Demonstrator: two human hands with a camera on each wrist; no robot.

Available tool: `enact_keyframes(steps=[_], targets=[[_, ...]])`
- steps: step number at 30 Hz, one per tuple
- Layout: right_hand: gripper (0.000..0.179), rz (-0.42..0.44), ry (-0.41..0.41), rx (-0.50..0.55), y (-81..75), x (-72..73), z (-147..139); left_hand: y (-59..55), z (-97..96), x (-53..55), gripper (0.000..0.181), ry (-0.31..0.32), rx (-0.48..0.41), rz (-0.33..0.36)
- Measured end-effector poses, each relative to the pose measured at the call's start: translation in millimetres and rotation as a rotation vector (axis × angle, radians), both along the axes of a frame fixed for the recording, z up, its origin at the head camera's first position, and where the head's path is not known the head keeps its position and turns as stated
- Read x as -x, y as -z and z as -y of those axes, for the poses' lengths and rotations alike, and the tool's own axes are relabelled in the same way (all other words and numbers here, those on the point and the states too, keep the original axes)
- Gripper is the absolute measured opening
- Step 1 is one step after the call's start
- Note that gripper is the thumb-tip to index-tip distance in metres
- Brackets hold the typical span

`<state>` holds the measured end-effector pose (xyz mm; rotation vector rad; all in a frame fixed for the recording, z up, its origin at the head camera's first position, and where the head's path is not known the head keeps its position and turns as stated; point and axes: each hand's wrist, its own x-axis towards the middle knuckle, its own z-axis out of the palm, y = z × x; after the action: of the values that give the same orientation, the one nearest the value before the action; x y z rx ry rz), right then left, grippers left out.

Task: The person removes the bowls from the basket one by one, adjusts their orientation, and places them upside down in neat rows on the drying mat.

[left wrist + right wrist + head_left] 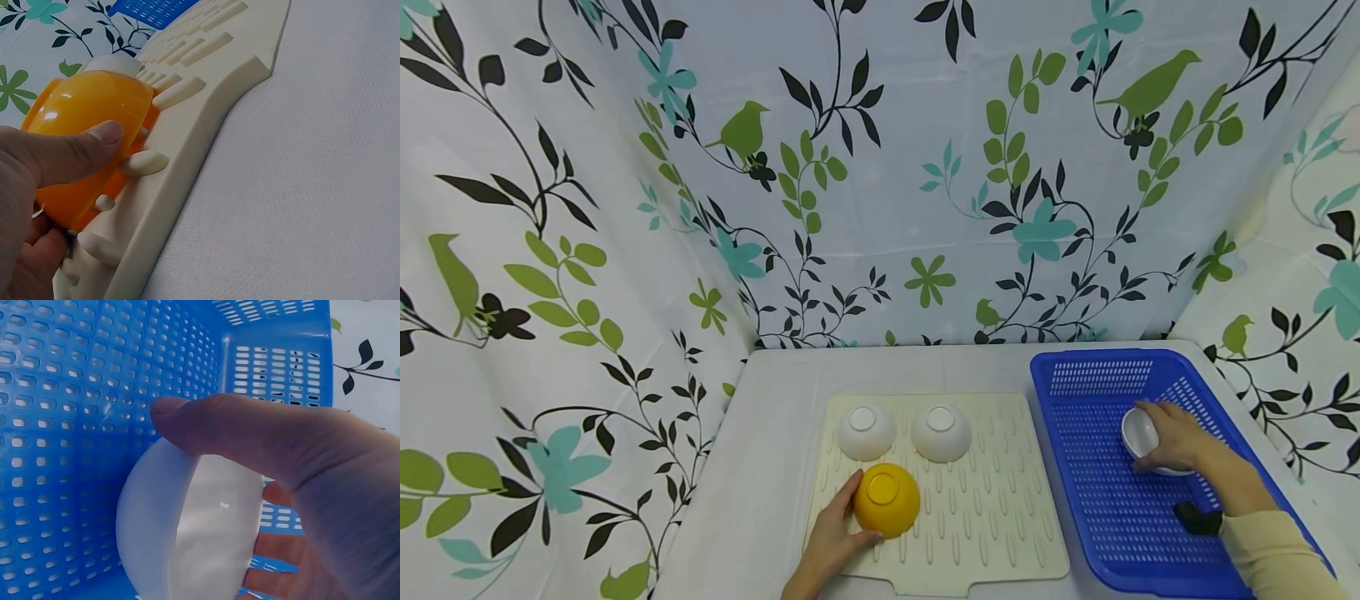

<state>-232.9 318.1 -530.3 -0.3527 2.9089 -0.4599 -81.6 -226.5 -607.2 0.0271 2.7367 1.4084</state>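
An upside-down yellow bowl (887, 500) sits on the cream drying board (992, 550). My left hand (835, 537) grips its left side, with the thumb (105, 134) on the outer wall in the left wrist view. Behind it, two white bowls (866, 431) also lie upside down, side by side. Inside the blue basket (1105, 533), my right hand (1176, 437) holds another white bowl (1138, 432). In the right wrist view that white bowl (147, 519) is tipped on its side, thumb over the rim and fingers at the opposite edge.
The basket stands right of the board, its perforated walls rising around my right hand. Rows of raised pegs (144, 164) cover the board. A white cloth (737, 500) lies under everything, and a leaf-patterned curtain (880, 208) hangs behind and at both sides.
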Motion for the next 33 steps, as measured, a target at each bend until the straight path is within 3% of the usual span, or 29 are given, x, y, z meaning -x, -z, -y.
enact_keyframes(steps=[16,25,33], targets=[[0.111,-0.015,0.07,-0.006,3.2,-9.7,10,0.4,0.1,-0.7,0.101,0.011,0.006,-0.003],[0.109,-0.051,0.093,0.004,-17.3,-21.7,28,0.8,0.0,-3.5,0.1,0.013,0.071,-0.077],[0.109,-0.139,0.073,0.008,-41.5,-30.5,47,4.0,0.6,-1.5,0.097,0.018,0.044,-0.103]])
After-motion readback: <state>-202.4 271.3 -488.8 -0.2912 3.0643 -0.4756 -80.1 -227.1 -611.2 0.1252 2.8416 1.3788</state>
